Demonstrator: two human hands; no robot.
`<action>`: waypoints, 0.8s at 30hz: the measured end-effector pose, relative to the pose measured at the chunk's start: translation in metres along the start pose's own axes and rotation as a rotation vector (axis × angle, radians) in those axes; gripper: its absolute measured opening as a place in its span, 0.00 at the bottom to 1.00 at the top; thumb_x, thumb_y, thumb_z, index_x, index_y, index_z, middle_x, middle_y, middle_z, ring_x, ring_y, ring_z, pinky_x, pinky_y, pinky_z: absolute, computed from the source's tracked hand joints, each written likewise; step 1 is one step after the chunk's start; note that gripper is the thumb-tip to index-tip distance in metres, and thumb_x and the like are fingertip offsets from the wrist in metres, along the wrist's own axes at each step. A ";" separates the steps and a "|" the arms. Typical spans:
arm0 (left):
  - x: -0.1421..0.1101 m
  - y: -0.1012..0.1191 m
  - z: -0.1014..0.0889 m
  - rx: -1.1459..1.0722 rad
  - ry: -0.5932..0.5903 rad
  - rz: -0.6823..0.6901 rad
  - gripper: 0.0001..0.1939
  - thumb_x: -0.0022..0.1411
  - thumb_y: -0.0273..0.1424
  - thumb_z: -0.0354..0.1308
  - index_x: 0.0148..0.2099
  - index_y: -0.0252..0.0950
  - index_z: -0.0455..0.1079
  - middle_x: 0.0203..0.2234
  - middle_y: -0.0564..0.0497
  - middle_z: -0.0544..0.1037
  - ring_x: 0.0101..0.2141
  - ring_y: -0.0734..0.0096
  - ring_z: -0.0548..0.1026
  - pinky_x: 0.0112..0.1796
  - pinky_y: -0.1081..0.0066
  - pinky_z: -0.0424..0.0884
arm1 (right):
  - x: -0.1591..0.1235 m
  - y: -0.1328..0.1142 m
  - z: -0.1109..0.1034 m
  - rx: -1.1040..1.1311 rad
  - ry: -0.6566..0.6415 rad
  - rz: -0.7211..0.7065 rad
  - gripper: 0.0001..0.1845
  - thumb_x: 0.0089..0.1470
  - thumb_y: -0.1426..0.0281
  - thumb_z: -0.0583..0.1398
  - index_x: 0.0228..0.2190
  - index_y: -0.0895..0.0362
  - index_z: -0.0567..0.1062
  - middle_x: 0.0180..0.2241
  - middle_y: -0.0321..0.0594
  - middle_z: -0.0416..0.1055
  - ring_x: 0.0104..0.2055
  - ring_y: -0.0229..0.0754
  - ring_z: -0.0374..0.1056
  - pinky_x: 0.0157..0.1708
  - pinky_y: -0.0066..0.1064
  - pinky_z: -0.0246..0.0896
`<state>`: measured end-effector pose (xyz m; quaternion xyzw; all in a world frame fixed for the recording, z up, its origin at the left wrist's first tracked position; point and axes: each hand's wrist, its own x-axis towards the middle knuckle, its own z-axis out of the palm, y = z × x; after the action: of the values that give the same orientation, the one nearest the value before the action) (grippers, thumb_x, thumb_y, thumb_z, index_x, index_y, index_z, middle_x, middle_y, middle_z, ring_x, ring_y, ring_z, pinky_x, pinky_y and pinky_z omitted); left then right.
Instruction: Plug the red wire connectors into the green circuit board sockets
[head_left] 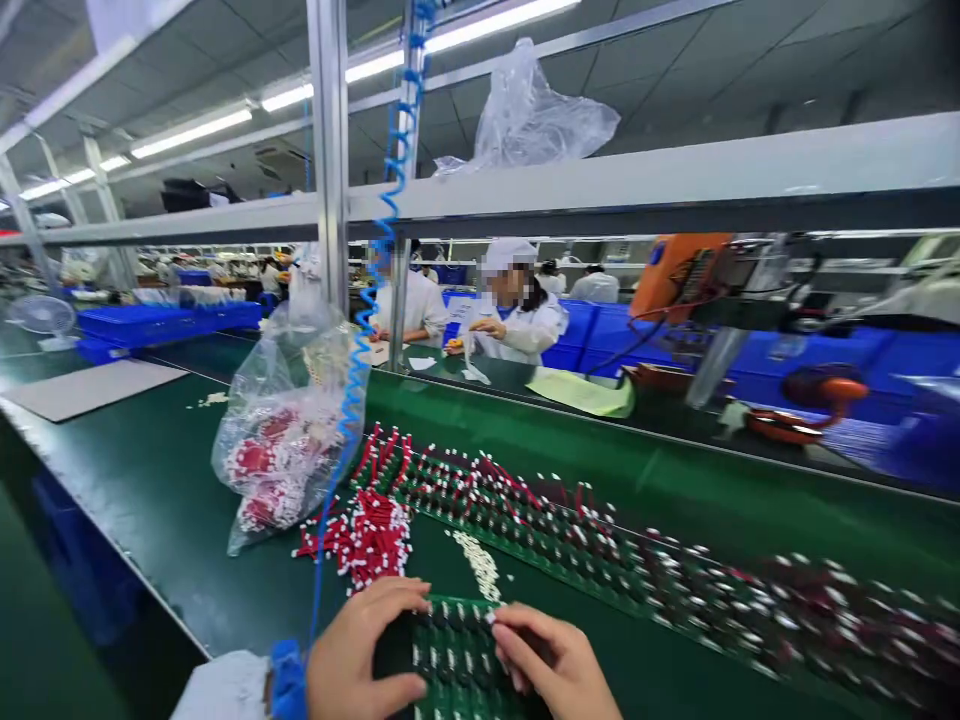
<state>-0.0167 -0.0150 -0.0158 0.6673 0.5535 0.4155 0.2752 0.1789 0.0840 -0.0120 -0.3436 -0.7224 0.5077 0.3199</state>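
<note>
A green circuit board panel (459, 665) with rows of dark, shiny parts lies in front of me at the bottom of the head view. My left hand (367, 650) grips its left side, fingers at the top edge and thumb lower down. At the upper right corner of the panel, my right hand (555, 660) pinches a small white connector (491, 617) between thumb and forefinger. Just beyond the panel is a heap of loose white connectors (478, 565). Left of that sits a pile of short red wires with white ends (371, 540).
A long row of populated boards (600, 560) runs rightward along the bench. A clear bag (289, 430) of red-wired parts stands at left, beside a coiled blue air hose (367, 300). A grey sheet (97, 388) lies farther left. Co-workers in white (517, 325) sit across the bench.
</note>
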 end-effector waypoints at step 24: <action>-0.015 0.012 0.032 0.312 -0.005 -0.061 0.64 0.27 0.46 0.67 0.61 0.26 0.37 0.53 0.34 0.59 0.52 0.50 0.56 0.51 0.51 0.53 | -0.004 -0.037 0.020 -0.232 -0.095 0.142 0.09 0.40 0.68 0.56 0.18 0.61 0.70 0.14 0.33 0.60 0.17 0.31 0.51 0.16 0.23 0.45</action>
<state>0.0161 -0.0292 -0.0251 0.6858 0.6307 0.3144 0.1820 0.1588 0.0615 0.0176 -0.4042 -0.7644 0.4577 0.2068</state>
